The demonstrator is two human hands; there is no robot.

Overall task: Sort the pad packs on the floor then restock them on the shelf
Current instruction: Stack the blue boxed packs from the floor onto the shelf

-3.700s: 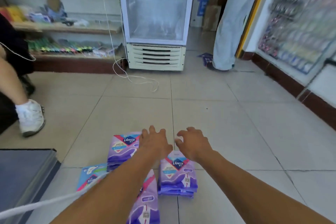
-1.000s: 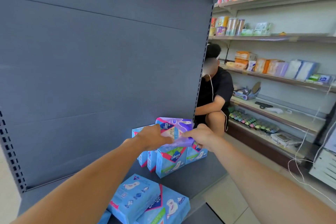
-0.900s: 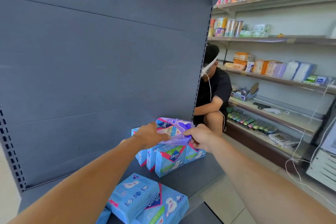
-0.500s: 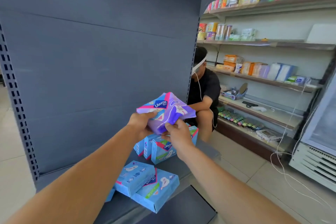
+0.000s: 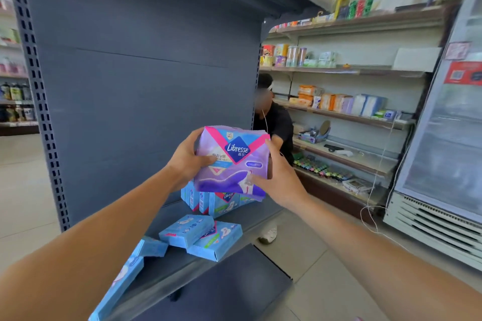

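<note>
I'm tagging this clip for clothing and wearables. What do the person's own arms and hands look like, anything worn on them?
Both forearms are bare up to the frame edge: no sleeves in view. The left hand and right hand wear no gloves, and no watch, bracelet or ring shows. No cable or marking on either arm.

Pack (image 5: 232, 161): I'm seeing glossy plastic film, purple and pink, crinkling where my hands are gripping it.
Boxes (image 5: 200, 236): I'm reading these as smooth blue cardboard, showing a slight sheen.
Shelf (image 5: 216, 219): it's looking like matt grey painted metal, with a smooth back panel.
Upright (image 5: 39, 101): same grey metal, I'm seeing punched slots.
Floor (image 5: 28, 190): pale tiles are looking smooth and faintly shiny.
Cooler (image 5: 443, 138): I'm seeing a glossy glass door over a white ribbed grille.
</note>
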